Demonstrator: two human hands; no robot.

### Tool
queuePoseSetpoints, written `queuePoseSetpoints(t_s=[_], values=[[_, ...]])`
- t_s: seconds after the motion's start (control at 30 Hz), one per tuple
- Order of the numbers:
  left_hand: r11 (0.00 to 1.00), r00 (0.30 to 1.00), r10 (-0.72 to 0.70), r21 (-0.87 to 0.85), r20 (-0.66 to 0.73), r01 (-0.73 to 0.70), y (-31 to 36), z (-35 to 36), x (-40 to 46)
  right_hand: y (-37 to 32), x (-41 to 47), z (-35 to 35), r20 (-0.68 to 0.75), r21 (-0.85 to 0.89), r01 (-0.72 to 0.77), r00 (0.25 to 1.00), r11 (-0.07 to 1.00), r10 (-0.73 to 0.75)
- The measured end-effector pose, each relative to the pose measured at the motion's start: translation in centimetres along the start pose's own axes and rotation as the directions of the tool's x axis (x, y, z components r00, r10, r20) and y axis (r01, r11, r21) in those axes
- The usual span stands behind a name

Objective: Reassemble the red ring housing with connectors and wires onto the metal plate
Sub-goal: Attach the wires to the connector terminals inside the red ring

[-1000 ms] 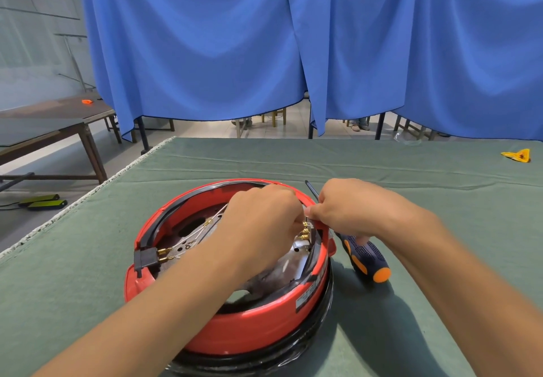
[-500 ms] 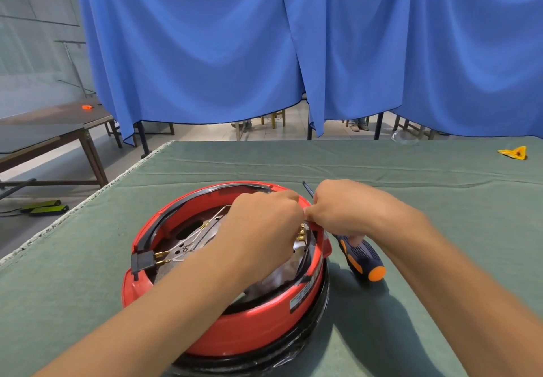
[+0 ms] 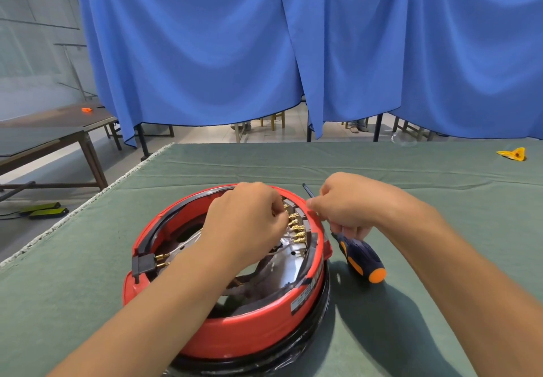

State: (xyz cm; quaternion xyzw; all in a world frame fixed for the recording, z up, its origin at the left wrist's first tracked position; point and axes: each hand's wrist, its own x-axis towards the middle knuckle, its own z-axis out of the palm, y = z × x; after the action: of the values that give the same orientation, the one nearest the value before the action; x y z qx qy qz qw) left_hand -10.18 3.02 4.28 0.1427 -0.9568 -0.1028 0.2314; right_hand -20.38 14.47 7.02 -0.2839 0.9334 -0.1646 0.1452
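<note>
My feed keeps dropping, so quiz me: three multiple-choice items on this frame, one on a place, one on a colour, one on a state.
1. Where does the screwdriver lie?
A. inside the housing
B. on the cloth right of the housing
C. on the brown side table

2. What colour is the housing?
A. red
B. yellow
C. white

3. What is the left hand doing?
A. lying flat on the cloth
B. holding the screwdriver
C. fingers curled at the brass connectors

Answers:
1 B: its blue and orange handle rests on the green cloth beside the housing, under the right hand.
2 A: the ring's wall is plainly red.
3 C: its fingertips are bent down at the row of connectors inside the rim.
</note>
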Motion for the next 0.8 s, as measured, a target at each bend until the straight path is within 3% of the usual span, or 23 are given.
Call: queuePoseSetpoints(t_s=[0.43,0.63,0.8], values=[[0.998,0.993,-0.055,0.025,0.103,0.053,0.6,1.0,0.9,-0.1,0.1,0.6,-0.017,-0.141,0.099,0.995,0.985,-0.102],[0.999,0.99,0.019,-0.029,0.137,-0.015,0.6,0.9,1.6,-0.4,0.2,1.0,-0.069,-0.246,0.119,0.988,0.962,-0.14],[0.997,0.988,0.026,-0.076,0.155,-0.014,0.2,1.1,1.5,-0.3,0.2,1.2,-0.063,-0.183,0.106,0.991,0.977,-0.119]])
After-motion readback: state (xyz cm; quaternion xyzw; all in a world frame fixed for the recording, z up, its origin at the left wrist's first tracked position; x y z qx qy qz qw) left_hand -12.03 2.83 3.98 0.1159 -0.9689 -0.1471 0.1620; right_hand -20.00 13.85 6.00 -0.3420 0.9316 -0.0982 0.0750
